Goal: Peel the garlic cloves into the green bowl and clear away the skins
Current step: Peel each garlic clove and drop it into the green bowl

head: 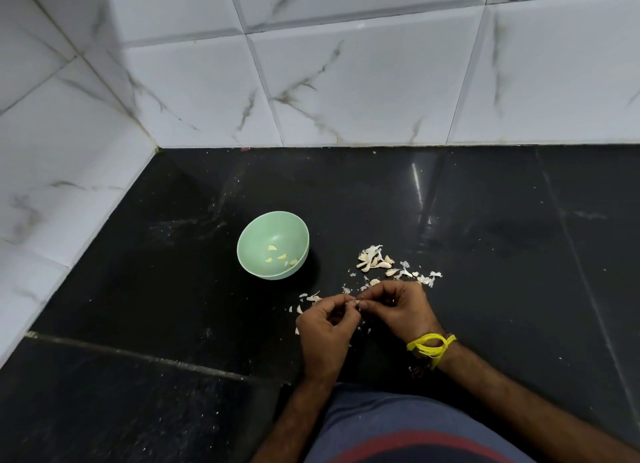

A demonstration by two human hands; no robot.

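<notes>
Working close together over the black stone surface (485, 240), both hands meet at one small garlic clove (356, 302). The left hand (325, 327) has its fingers curled in and pinches the clove at its tip; the right hand (398, 306) pinches the same clove from the other side, fingers bent round it. How much skin is left on it I cannot tell — the fingertips hide most of it.

The green bowl (256, 240) sits upright on the surface, beyond and to the left of the hands, well apart from them. Inside it lie a few peeled cloves (281, 256), pale yellow, spread over the bottom and not touching the rim.

To the right of the bowl, near but not touching it, is a heap of unpeeled cloves (374, 260) mixed with papery skin. From that heap a trail of loose garlic skins (419, 277) runs on to the right and down toward the right hand's knuckles. More skin scraps (313, 298) lie below the bowl, just beside the left hand's fingers.

A yellow thread wristband (431, 346) is tied round the right wrist. White marble-veined wall tiles (346, 81) rise behind the bowl and to its left, meeting in a corner.
</notes>
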